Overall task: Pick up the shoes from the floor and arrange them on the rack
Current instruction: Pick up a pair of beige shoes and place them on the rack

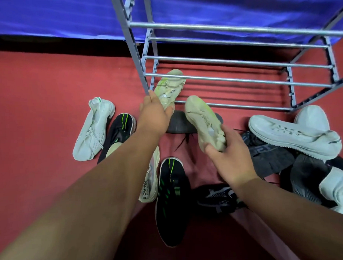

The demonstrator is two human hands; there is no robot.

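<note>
A grey metal shoe rack (232, 61) with bare rails stands ahead on the red floor. My left hand (153, 115) is shut on a cream shoe with lime streaks (170, 87), its toe poking between the lower rails at the rack's left end. My right hand (232, 157) grips the heel of the matching cream shoe (202, 121), held just in front of the rack's bottom rail. Several other shoes lie on the floor around my arms.
A white knit shoe (93, 130) and a black shoe with green stripes (118, 131) lie left. Another black-green shoe (172, 198) sits between my arms. White and dark shoes (295, 135) are piled at right. A blue cloth (65, 15) hangs behind.
</note>
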